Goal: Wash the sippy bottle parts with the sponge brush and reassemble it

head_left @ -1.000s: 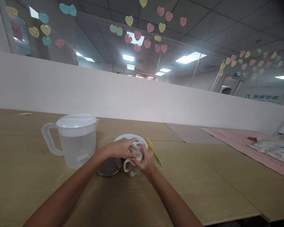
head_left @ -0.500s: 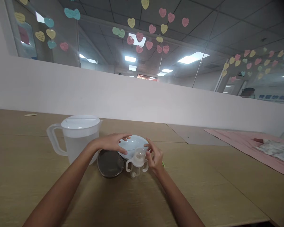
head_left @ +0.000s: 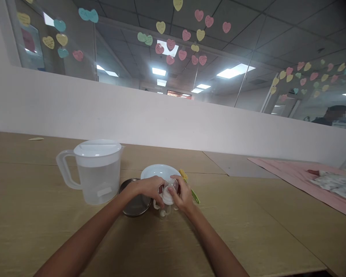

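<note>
A clear baby bottle (head_left: 167,198) with a white collar, two side handles and a clear domed cap stands upright on the table. My left hand (head_left: 150,187) is closed around its left side, near the collar and handle. From the right, my right hand (head_left: 185,195) holds the cap and collar, with the thumb across the front. Fingers hide much of the bottle's upper half. Just behind my hands lies a pale blue-white bowl (head_left: 158,170). A round dark metal dish (head_left: 136,207) sits below my left wrist, partly covered by it.
On the left stands a translucent lidded pitcher (head_left: 99,177) holding clear liquid. A green-handled brush with a yellow head (head_left: 194,195) lies right of my right hand. Farther right, a pink cloth (head_left: 288,169) bears a patterned fabric (head_left: 338,182). A low white wall (head_left: 161,119) edges the table (head_left: 242,231).
Both hands have come inward and closed on the baby bottle; they were apart and open on either side of it. The brush now shows more. A person behind the glass shifted right.
</note>
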Demonstrator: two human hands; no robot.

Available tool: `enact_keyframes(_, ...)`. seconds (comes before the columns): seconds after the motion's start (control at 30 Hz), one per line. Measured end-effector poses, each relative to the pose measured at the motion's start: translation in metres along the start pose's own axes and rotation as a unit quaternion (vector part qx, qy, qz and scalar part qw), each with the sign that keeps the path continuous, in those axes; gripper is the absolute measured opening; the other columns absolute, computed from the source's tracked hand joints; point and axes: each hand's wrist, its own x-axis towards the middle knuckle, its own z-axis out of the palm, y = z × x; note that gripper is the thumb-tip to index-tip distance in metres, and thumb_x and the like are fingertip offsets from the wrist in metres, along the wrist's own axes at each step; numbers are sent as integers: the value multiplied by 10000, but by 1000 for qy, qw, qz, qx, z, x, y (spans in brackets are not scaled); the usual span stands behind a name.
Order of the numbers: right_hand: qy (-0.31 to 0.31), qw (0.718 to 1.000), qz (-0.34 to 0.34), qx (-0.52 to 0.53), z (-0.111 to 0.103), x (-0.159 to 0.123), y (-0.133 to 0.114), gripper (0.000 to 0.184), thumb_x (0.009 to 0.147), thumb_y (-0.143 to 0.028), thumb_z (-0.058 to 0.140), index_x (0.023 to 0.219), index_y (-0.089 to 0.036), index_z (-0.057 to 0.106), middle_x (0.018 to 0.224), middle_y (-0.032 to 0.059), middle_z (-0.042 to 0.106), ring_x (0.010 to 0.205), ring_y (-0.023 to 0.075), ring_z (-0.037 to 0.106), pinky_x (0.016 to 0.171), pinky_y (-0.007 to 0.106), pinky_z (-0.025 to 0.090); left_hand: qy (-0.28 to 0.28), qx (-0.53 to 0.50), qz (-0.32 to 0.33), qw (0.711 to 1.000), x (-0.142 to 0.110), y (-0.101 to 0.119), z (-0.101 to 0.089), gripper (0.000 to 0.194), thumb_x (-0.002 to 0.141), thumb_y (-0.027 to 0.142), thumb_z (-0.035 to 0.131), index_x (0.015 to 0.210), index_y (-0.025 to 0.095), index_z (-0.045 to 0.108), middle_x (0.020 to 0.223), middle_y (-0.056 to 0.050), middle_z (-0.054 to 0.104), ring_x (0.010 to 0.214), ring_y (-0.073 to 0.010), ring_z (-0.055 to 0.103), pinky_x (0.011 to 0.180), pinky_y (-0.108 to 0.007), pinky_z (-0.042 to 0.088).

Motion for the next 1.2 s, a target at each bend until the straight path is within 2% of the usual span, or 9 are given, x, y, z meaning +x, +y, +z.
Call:
enact_keyframes(0.1,9,1000,12,1,2,-1,2,366,816,-434,410,1061,-173,485,727,28,594,600,155,561,584,287,451,3,3,-18,1000,-1,2,0,392,482,402,685,759,152,566,673,9,563,575,-130,502,472,-221,330)
enact_keyframes(0.3,52,998,-28,-18,10,-7,4,408,847,-407,348,1161,-166,444,1035,106,582,889,209,584,752,351,465,-15,-13,-13,1000,-3,8,-3,328,473,405,704,653,163,573,592,30,537,525,-106,455,484,-218,329)
enact_keyframes(0.5,230,970,70,23,7,-1,2,467,878,-417,296,1261,-151,329,1095,142,524,979,231,533,803,386,439,-14,-37,-5,999,-6,9,-5,396,454,372,721,765,167,589,680,24,575,595,-123,498,541,-216,353)
enact_keyframes(0.57,240,966,97,24,4,4,2,478,864,-402,356,1280,-169,318,1158,144,468,1021,230,502,817,384,432,-15,-37,-2,999,-6,9,-4,373,468,360,708,759,165,581,670,25,564,583,-122,492,536,-220,349)
enact_keyframes(0.7,171,975,141,11,3,11,10,421,811,-329,465,1213,-206,438,1161,120,430,1001,213,485,800,365,440,-10,-19,2,1000,-5,8,-1,344,482,365,694,729,164,563,635,28,534,563,-122,479,495,-219,322)
enact_keyframes(0.8,89,988,127,-11,7,11,24,365,737,-230,513,1100,-214,549,1098,96,488,1040,237,447,879,423,388,-10,-4,2,1000,-4,8,0,336,494,370,690,728,164,566,624,25,532,568,-127,480,485,-217,310)
enact_keyframes(0.97,-14,990,130,46,14,7,41,466,635,-96,472,1063,-243,584,1137,62,507,1081,226,428,887,412,389,-19,-11,15,1000,-3,7,0,392,497,386,696,800,160,593,724,5,601,634,-148,518,549,-226,351)
enact_keyframes(1.07,-72,985,132,87,13,8,41,426,654,-109,467,1020,-263,621,1192,41,491,1106,206,427,879,376,400,-22,-13,19,1000,-1,5,1,415,489,396,708,809,160,589,755,7,614,653,-150,532,553,-218,355)
enact_keyframes(1.2,-139,973,136,125,11,10,38,293,774,-229,445,971,-279,655,1171,27,532,1086,183,459,897,368,387,-11,-11,29,999,0,4,2,404,490,381,715,808,168,585,757,14,613,660,-144,529,552,-209,351)
